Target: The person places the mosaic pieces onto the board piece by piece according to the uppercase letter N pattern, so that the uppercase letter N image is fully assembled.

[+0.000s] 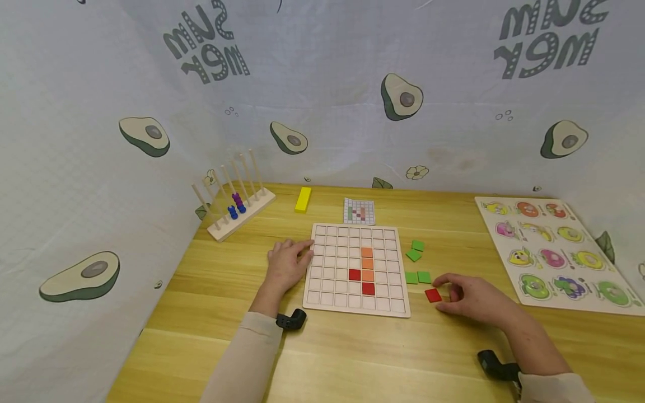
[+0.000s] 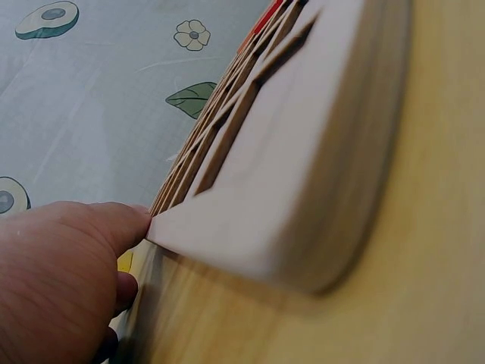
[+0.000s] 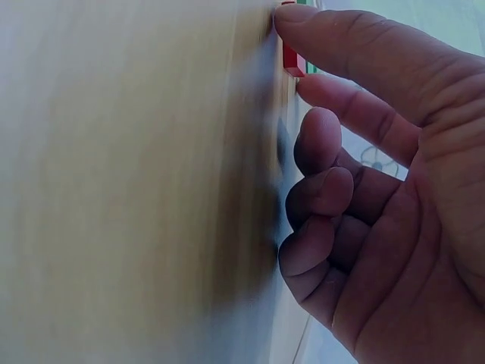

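Observation:
A square wooden grid board [image 1: 332, 300] lies on the table with three orange tiles [image 1: 367, 263] and two red tiles [image 1: 355, 275] in its cells. At its left edge, my left hand [image 1: 286, 264] rests with forefinger and thumb touching the rim; the left wrist view has the thumb against the board's side [image 2: 250, 250]. Right of the board, my right hand [image 1: 471, 296] pinches a loose red square tile [image 1: 433, 295] between thumb and forefinger, low over the tabletop. In the right wrist view the thumb partly covers this tile [image 3: 291, 57], and the other fingers are curled.
Several green tiles [image 1: 417, 245] lie between the board and my right hand. Behind the board are a small printed pattern card [image 1: 359, 211] and a yellow block [image 1: 303, 200]. A peg stand with beads [image 1: 242, 215] stands back left, a fruit puzzle board [image 1: 541, 243] at right.

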Available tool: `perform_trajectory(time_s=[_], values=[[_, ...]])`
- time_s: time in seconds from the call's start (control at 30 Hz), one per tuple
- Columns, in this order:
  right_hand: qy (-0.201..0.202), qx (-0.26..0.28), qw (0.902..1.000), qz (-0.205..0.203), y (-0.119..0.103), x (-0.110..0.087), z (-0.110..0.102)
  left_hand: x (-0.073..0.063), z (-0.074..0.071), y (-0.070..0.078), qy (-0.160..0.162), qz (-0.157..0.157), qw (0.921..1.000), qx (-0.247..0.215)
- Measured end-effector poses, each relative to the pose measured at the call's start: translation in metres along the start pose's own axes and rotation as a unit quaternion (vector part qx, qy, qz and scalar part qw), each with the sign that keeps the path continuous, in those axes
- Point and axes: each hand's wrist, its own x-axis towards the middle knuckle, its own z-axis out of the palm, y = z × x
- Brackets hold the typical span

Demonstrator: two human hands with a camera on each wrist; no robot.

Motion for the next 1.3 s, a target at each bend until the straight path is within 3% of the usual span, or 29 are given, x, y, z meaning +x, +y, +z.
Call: perform_trajectory(time_s=[1.03, 1.3], values=[[0.0, -0.014, 0.9999, -0.009, 0.0061, 0.002, 0.0004, -0.0008, -0.0008, 0.0012, -0.006, -0.003, 1.0, 0.002], [0.006, -0.015, 0.9995, -0.027, -0.0009, 0.0012, 0.0001, -0.001, -0.0017, 0.0014, -0.005, -0.002, 1.0, 0.001]])
